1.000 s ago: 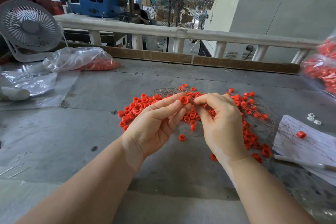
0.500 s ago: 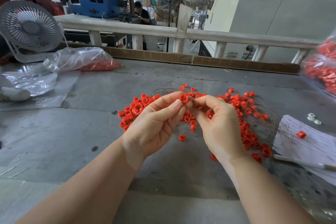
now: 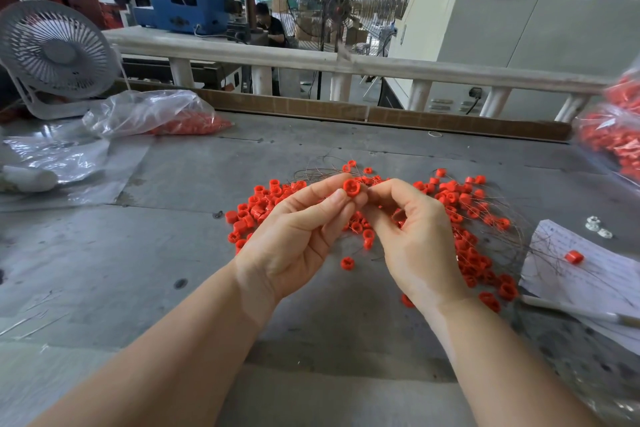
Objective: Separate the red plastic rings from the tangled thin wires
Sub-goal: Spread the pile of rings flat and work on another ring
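Both hands raised mid-frame, fingertips meeting, L hand (image 3: pixel 298 229) pinching w/ thumb & index, R hand (image 3: pixel 415 236) fingers curled

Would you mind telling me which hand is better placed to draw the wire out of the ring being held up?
Probably the right hand: its fingertips are pinched beside the red ring, where a wire would run, though I cannot see one. The left hand already holds that ring.

Hands in frame: two, left hand (image 3: pixel 294 236) and right hand (image 3: pixel 420 246). Red rings (image 3: pixel 464 199): too many to count; one ring (image 3: pixel 352 187) held up. Fans: two, table fan (image 3: pixel 57 52), pedestal fan (image 3: pixel 337 5); plastic bags (image 3: pixel 152 113): three.
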Demonstrator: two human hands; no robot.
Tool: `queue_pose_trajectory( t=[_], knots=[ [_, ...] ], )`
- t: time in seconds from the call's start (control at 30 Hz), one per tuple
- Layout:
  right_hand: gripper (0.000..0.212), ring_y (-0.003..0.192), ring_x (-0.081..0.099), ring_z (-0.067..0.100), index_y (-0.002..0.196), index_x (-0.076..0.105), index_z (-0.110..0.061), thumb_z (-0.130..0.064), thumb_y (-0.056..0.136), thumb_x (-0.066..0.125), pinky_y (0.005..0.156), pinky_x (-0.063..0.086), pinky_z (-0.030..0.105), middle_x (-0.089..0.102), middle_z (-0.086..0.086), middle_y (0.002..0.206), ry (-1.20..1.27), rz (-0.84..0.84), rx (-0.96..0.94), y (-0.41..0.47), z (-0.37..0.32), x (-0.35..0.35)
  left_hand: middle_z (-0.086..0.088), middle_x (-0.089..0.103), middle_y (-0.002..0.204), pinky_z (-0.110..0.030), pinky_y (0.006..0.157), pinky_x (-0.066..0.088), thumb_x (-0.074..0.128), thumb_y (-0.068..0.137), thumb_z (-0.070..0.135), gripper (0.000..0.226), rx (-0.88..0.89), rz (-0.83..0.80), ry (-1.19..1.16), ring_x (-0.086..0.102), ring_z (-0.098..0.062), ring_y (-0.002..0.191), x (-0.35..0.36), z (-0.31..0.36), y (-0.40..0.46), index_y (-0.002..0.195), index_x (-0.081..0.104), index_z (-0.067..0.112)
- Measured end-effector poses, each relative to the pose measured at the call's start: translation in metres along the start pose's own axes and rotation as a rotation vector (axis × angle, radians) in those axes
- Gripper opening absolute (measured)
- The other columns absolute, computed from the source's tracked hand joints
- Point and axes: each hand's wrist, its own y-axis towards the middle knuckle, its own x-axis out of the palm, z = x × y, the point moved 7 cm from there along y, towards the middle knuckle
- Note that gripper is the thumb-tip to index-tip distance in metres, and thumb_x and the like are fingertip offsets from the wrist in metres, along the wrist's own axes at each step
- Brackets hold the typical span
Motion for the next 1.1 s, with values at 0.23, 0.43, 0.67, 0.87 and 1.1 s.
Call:
queue_pose_trajectory(
  t=[0.23, 0.43, 0.67, 0.87, 1.1],
  knots=[
    [0.012, 0.070, 0.056, 0.013, 0.083, 0.068, -0.020, -0.010, 0.087, 0.066, 0.070, 0.046, 0.028, 0.065, -0.004, 0.076, -0.013, -0.007, 0.004, 0.000, 0.001, 0.001, -0.013, 0.073, 0.083, -0.016, 0.063, 0.056, 0.057, 0.067, -0.002, 0.023, 0.003, -0.001, 0.007, 0.072, -0.016, 0.076, 0.000, 0.000, 0.000, 0.076, 0.077, 0.005],
    [0.009, 0.070, 0.056, 0.015, 0.083, 0.069, -0.017, -0.010, 0.086, 0.066, 0.070, 0.046, 0.029, 0.066, -0.002, 0.075, -0.006, -0.021, 0.001, 0.000, 0.000, 0.002, -0.013, 0.073, 0.083, -0.015, 0.061, 0.055, 0.057, 0.067, -0.001, 0.022, 0.018, 0.020, 0.014, 0.072, -0.015, 0.076, -0.002, 0.000, 0.001, 0.076, 0.076, 0.005],
    [0.010, 0.080, 0.061, 0.018, 0.083, 0.070, -0.017, -0.009, 0.086, 0.066, 0.078, 0.049, 0.034, 0.069, -0.002, 0.080, -0.063, -0.012, 0.032, 0.001, 0.003, -0.001, -0.012, 0.073, 0.083, -0.016, 0.060, 0.055, 0.058, 0.066, -0.001, 0.022, 0.027, 0.065, 0.015, 0.072, -0.015, 0.075, -0.008, 0.000, 0.003, 0.075, 0.077, 0.005],
    [0.015, 0.075, 0.063, 0.020, 0.080, 0.069, -0.016, -0.002, 0.082, 0.065, 0.075, 0.051, 0.041, 0.067, -0.002, 0.074, -0.263, 0.180, 0.133, 0.007, 0.019, -0.031, -0.011, 0.073, 0.079, -0.017, 0.061, 0.056, 0.058, 0.067, -0.002, 0.021, 0.033, 0.123, 0.026, 0.072, -0.016, 0.074, -0.015, -0.001, 0.004, 0.075, 0.076, 0.005],
    [0.011, 0.095, 0.057, 0.028, 0.086, 0.069, -0.022, -0.012, 0.085, 0.064, 0.089, 0.043, 0.045, 0.068, 0.003, 0.091, -0.593, 0.092, 0.303, 0.007, 0.033, -0.040, -0.010, 0.072, 0.075, -0.017, 0.062, 0.057, 0.049, 0.086, -0.010, 0.021, 0.000, 0.232, 0.032, 0.071, -0.015, 0.069, -0.024, -0.006, 0.004, 0.088, 0.067, 0.000]
  ],
)
